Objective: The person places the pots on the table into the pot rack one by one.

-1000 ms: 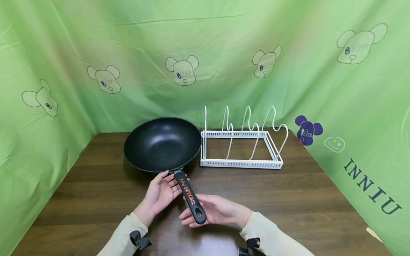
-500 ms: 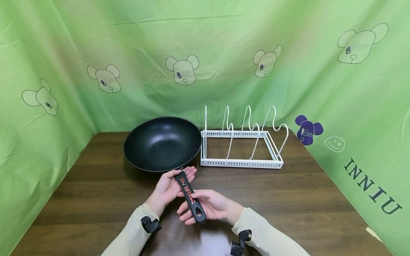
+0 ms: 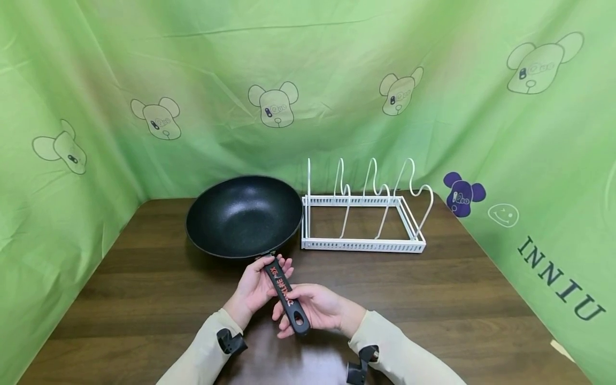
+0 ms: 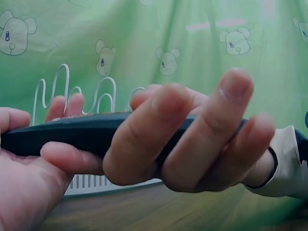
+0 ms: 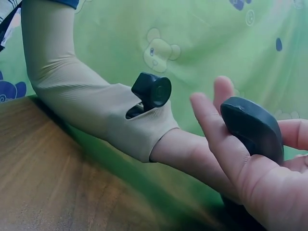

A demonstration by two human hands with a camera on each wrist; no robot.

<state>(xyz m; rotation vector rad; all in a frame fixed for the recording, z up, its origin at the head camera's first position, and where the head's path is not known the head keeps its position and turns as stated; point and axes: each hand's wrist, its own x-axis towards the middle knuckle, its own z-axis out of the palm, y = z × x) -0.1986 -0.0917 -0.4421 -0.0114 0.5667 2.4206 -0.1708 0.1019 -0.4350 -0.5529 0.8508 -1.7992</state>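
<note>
A black wok [image 3: 245, 214] rests on the table at the left of the rack, its handle [image 3: 285, 294] with red lettering pointing toward me. My left hand [image 3: 254, 289] grips the handle close to the bowl, thumb on top and fingers coming up on the far side. Farther down, near the hanging hole, my right hand [image 3: 320, 309] holds the same handle, with its thumb above and fingers underneath. In the left wrist view the right hand's fingers [image 4: 207, 130] curl up around the handle's underside. The handle's end [image 5: 252, 126] lies in the right hand in the right wrist view.
A white rack [image 3: 363, 246] with several looped wire dividers stands just right of the wok, almost touching its rim. Green printed cloth [image 3: 216, 64] hangs behind and beside the wooden table [image 3: 433, 321].
My left hand has moved right and its fingers have curled around the handle. The right hand's thumb has come down onto the handle and its fingers have drawn in. The wok has stayed put.
</note>
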